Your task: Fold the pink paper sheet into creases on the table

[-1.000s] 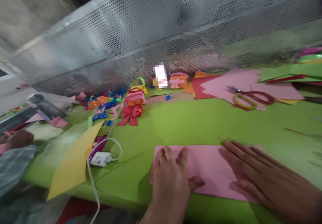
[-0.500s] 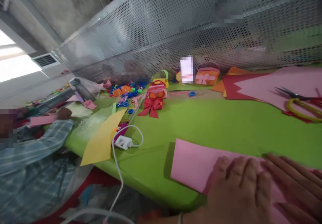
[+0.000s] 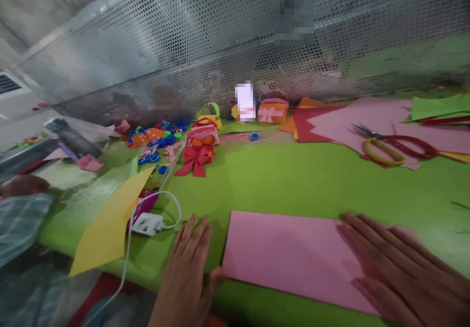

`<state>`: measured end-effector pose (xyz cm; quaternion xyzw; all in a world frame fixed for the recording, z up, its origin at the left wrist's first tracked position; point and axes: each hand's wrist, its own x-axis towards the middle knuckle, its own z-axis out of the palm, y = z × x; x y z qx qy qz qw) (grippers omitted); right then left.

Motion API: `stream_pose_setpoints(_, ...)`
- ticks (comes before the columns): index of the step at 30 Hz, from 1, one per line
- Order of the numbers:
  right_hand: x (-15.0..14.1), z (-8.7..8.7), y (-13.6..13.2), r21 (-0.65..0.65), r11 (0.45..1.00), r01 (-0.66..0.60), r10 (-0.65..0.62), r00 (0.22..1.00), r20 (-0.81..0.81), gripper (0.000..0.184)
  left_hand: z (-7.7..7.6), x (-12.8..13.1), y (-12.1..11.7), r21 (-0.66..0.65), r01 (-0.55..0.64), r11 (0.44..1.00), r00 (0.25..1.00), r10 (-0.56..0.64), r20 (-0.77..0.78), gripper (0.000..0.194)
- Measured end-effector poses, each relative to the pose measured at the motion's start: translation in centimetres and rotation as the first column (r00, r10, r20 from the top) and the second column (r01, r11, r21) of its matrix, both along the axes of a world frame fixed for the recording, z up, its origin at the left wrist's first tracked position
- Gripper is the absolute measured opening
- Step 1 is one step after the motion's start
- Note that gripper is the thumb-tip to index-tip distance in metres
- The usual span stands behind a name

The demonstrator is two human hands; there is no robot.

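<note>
The pink sheet (image 3: 290,256) lies flat on the green table cover (image 3: 293,180) close to the near edge, right in front of the person. The clearest change is in the left hand (image 3: 187,268): half a second ago it pressed down on the middle of the paper beside the other hand, and now it has slid off the left end. It rests open and flat on the green cover, fingers spread, with the thumb tip just touching the sheet's near left corner; it grasps nothing. The right hand (image 3: 396,268) has stayed on the paper, open with the palm down and fingers splayed over the right end, pinning it rather than gripping it. With the left hand clear, most of the sheet's surface shows, smooth and without any crease I can make out, though the motion blur makes that hard to judge. The sweep outward reads as smoothing or flattening the paper along its length, with the right hand as the anchor.

Farther back, scissors (image 3: 392,146) lie on loose pink and red sheets, well apart from both hands. A yellow sheet (image 3: 110,224) and a white charger (image 3: 147,224) sit to the left, near the left hand but not touching it. Another person's checked sleeve (image 3: 18,224) shows at the far left edge.
</note>
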<state>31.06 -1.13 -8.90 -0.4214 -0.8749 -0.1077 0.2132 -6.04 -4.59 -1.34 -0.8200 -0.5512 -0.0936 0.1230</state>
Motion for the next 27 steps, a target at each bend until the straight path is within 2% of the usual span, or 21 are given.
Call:
stream_pose_setpoints(2, -0.1, 0.6, -0.1, -0.043, 0.998, 0.043, -0.041, 0.998, 0.043, 0.073, 0.2, 1.7, 1.6, -0.038, -0.002, 0.999, 0.996, 0.005, 0.091, 0.066)
stream_pose_setpoints(4, 0.1, 1.5, -0.1, -0.102, 0.992, 0.078, -0.075, 0.996, 0.039, 0.074, 0.6, 3.6, 3.3, -0.170, 0.070, 0.983, 0.988, -0.046, 0.145, 0.069)
stream_pose_setpoints(7, 1.2, 3.7, 0.4, -0.208, 0.970, 0.125, -0.146, 0.985, -0.089, 0.068, 1.4, 5.2, 5.2, -0.371, 0.174, 0.912, 0.977, -0.114, 0.178, 0.073)
stream_pose_setpoints(10, 2.7, 5.6, 1.3, -0.261, 0.943, 0.205, -0.263, 0.941, -0.213, 0.058, 2.1, 5.4, 6.6, -0.443, 0.156, 0.883, 0.981, -0.084, 0.176, 0.078)
stream_pose_setpoints(13, 3.6, 6.3, 2.3, -0.334, 0.927, 0.168, -0.228, 0.963, -0.147, 0.053, 2.9, 5.6, 7.5, -0.464, 0.129, 0.876, 0.985, -0.059, 0.161, 0.076)
stream_pose_setpoints(15, 3.7, 6.3, 2.9, -0.400, 0.907, 0.130, -0.175, 0.981, -0.078, 0.052, 3.7, 6.0, 8.0, -0.490, 0.137, 0.861, 0.985, -0.064, 0.162, 0.066)
stream_pose_setpoints(18, 3.4, 6.3, 3.8, -0.439, 0.886, 0.150, -0.188, 0.981, -0.043, 0.054, 4.7, 6.8, 8.6, -0.520, 0.150, 0.841, 0.982, -0.066, 0.176, 0.048)
stream_pose_setpoints(20, 2.9, 6.7, 4.4, -0.473, 0.871, 0.129, -0.174, 0.983, -0.052, 0.042, 5.1, 7.2, 8.9, -0.542, 0.138, 0.829, 0.983, -0.049, 0.175, 0.039)
stream_pose_setpoints(22, 2.2, 7.6, 4.8, -0.497, 0.865, 0.070, -0.137, 0.986, -0.100, 0.019, 5.2, 7.4, 9.2, -0.562, 0.117, 0.819, 0.984, -0.020, 0.176, 0.034)
stream_pose_setpoints(24, 1.7, 8.7, 4.9, -0.447, 0.895, 0.007, -0.103, 0.976, -0.192, 0.025, 5.1, 7.4, 9.6, -0.557, 0.113, 0.823, 0.982, -0.008, 0.189, 0.040)
stream_pose_setpoints(26, 1.8, 9.7, 4.3, -0.271, 0.962, 0.015, -0.103, 0.944, -0.314, 0.028, 5.2, 7.4, 10.0, -0.502, 0.140, 0.853, 0.979, -0.043, 0.200, 0.050)
stream_pose_setpoints(27, 2.3, 10.1, 3.7, -0.158, 0.985, 0.062, -0.117, 0.922, -0.368, 0.024, 5.4, 7.3, 10.2, -0.432, 0.163, 0.887, 0.976, -0.080, 0.204, 0.046)
